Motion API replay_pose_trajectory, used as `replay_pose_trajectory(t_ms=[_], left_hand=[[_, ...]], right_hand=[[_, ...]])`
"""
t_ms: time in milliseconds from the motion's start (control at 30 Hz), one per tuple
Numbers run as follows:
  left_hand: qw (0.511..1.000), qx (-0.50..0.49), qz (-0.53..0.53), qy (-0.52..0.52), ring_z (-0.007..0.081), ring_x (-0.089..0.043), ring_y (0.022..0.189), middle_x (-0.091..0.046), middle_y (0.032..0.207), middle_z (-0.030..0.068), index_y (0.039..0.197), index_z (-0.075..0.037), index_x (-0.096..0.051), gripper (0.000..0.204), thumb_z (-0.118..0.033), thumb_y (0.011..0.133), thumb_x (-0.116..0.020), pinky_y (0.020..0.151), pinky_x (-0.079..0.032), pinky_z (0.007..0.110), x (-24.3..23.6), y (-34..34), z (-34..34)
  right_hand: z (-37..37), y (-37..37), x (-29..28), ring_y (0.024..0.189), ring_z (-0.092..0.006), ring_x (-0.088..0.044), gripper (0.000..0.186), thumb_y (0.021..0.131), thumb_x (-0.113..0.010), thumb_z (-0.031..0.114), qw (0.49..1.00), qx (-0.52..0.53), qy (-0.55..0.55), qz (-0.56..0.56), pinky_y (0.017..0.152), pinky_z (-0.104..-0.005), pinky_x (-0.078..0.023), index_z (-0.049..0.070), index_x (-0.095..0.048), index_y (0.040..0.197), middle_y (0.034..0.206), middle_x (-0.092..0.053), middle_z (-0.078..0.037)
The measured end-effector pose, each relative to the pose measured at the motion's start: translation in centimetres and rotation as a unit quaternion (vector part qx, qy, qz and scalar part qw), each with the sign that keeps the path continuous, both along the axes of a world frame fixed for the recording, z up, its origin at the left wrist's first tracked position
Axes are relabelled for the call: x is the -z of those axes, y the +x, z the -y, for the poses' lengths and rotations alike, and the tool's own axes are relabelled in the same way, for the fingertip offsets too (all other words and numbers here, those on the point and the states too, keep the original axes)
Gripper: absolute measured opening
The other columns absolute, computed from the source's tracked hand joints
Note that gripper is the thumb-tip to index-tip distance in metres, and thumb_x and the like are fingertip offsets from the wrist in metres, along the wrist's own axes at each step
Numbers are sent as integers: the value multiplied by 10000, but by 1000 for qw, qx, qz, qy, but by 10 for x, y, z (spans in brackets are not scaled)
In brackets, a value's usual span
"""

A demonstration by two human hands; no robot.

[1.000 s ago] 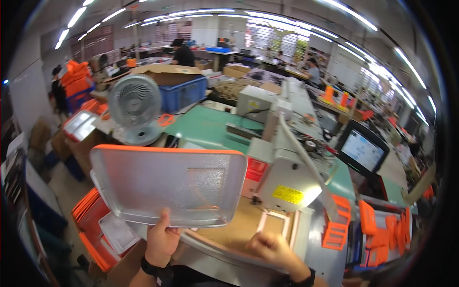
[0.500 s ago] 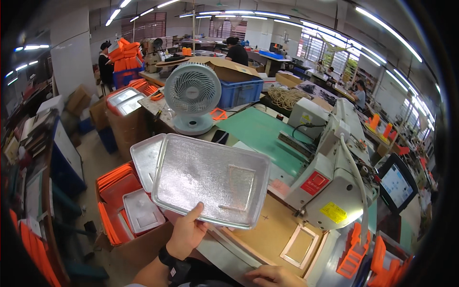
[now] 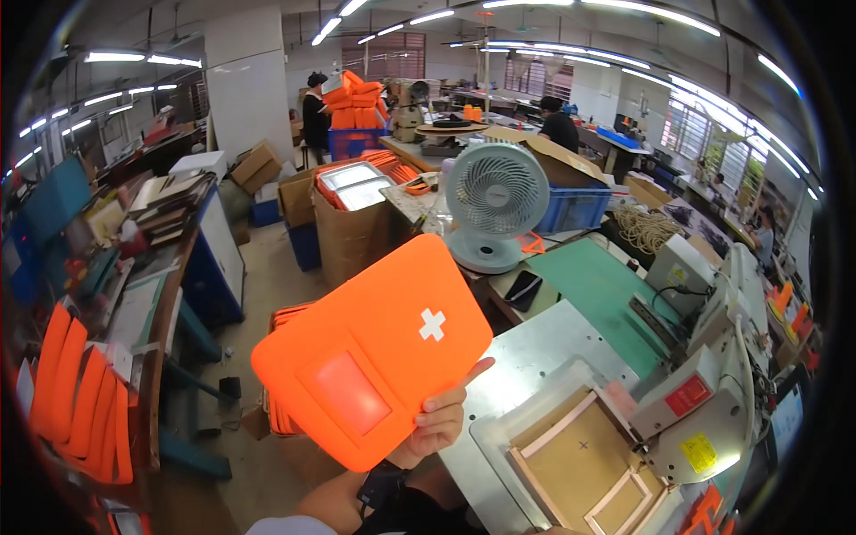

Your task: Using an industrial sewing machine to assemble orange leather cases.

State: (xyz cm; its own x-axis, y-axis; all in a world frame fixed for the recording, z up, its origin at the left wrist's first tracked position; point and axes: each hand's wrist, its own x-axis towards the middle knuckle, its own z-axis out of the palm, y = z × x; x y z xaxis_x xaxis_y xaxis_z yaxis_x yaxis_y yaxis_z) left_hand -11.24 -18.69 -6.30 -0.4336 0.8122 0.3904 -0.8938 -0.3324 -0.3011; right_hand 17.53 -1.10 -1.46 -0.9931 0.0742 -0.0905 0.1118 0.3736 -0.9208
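Observation:
My left hand (image 3: 437, 430), with a black band on its wrist, grips an orange rounded-corner case panel (image 3: 392, 330) by its lower right edge. The fingers show in part and the thumb side lies behind the panel. On the panel's face are a white cross and a raised rectangular window of lighter red-orange. To its right, on the sewing machine's metal bed, lies a tan template (image 3: 557, 450) with wooden strips framing it and a smaller wooden rectangle in one corner. Only a sliver of my right hand (image 3: 555, 530) shows at the bottom edge, its fingers hidden.
The sewing machine head (image 3: 700, 423) stands at the right. Behind the panel are a desk fan (image 3: 497, 201), a phone (image 3: 523, 290) and a green mat (image 3: 597, 290). More orange pieces (image 3: 76, 392) stand at the left. A carton (image 3: 348, 232) holds silver-faced panels. Other people work farther back.
The panel has been turned from its silver side to its orange side and sits farther left against the room. My view has swung left. My right hand has almost left the picture.

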Motion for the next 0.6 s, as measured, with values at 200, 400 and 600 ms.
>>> replay_pose_trajectory(t_ms=[200,400,600], left_hand=[[1000,-7,15,13,183,-565,493,-578,706,126,1544,6,-65,624,-176,1056,-409,393,-445,248,9,4,10],[1000,-4,14,20,183,-572,513,-582,720,123,1536,6,-95,609,-180,1054,-418,406,-452,249,12,2,5],[1000,-11,9,25,183,-580,532,-587,734,121,1528,6,-126,593,-184,1053,-427,419,-460,250,12,2,2]], right_hand=[[-2,-2,2,734,-166,-654,166,937,-589,3,1000,-7,-12,3,657,-269,-532,-45,-666,1077,932,-682,-106],[-4,1,6,715,-153,-643,168,940,-588,4,1000,1,-19,22,647,-260,-527,-41,-668,1080,935,-682,-100],[-2,-1,-1,728,-144,-632,181,943,-585,5,999,0,-21,31,658,-251,-520,-36,-664,1100,939,-681,-85]])
